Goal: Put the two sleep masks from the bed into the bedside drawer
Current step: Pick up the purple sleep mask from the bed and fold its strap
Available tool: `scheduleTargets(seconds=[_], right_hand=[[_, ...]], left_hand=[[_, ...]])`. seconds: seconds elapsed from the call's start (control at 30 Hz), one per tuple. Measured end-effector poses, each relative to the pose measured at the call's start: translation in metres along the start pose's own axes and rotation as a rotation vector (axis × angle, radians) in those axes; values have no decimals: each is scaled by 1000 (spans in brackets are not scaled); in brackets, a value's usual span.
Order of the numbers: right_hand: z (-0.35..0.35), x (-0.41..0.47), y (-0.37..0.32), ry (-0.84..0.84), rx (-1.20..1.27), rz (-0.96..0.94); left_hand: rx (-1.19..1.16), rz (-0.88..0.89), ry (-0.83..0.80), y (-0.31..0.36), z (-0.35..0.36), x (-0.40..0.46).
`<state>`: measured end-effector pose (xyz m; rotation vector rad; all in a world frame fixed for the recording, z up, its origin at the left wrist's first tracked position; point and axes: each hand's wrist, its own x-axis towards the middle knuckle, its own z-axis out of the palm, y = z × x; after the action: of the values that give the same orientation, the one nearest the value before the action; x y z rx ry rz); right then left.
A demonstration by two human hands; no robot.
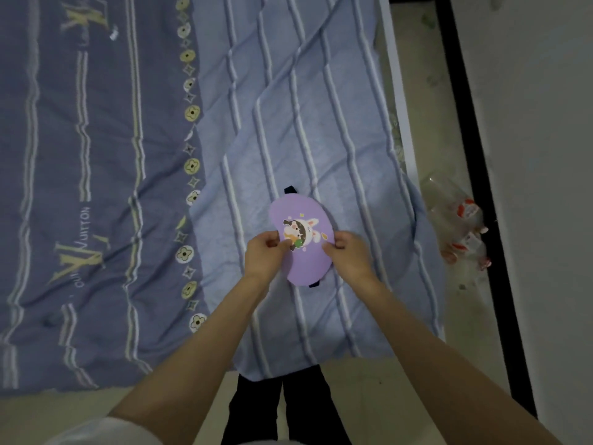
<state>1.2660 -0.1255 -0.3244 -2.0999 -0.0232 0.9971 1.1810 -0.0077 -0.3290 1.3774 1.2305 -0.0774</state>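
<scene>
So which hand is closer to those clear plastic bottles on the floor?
Right. The right hand pinches the purple sleep mask on the bottles' side; the left hand holds its far edge.

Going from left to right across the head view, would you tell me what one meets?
Quilt → left hand → purple sleep mask, held at either side by both hands → right hand → striped sheet → plastic bottles on the floor → black strip.

Light: dim, bluish indoor cast, no hard shadows.
Brightest patch: striped sheet (305, 123) around the centre.
Sharpness: soft, grainy throughout.
Edges: wide-angle bending, darker corners.
</scene>
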Motion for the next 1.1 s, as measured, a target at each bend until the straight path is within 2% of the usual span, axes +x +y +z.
scheduleTargets(seconds=[0.13, 0.2, 0.27, 0.4, 0.5, 0.67, 0.8, 0.87, 1.0, 1.1], right_hand=[[-15, -31, -42, -14, 57, -119], [-24, -51, -64, -43, 112, -166], [-35, -74, -90, -60, 110, -292], [-51, -115, -141, 4, -363, -696], [-55, -143, -179, -12, -454, -888], [-51, -177, -224, 20, -261, -864], [-48, -191, -245, 45, -4, -838], [-53, -198, -251, -12, 131, -808], [-56, -210, -260, -75, 276, -764], [-50, -215, -267, -34, 350, -739]], left_hand=[[45, 203, 68, 45, -38, -30], [87, 306, 24, 70, -60, -50], [161, 409, -46, 98, -82, -76], [311, 610, -152, 152, -121, -129], [335, 711, -164, 182, -143, -159], [300, 912, 31, 212, -169, -188], [204, 992, 200, 216, -188, -193], [210, 938, 158, 211, -199, -194], [235, 886, -49, 204, -209, -200], [164, 887, -39, 207, -205, -205]])
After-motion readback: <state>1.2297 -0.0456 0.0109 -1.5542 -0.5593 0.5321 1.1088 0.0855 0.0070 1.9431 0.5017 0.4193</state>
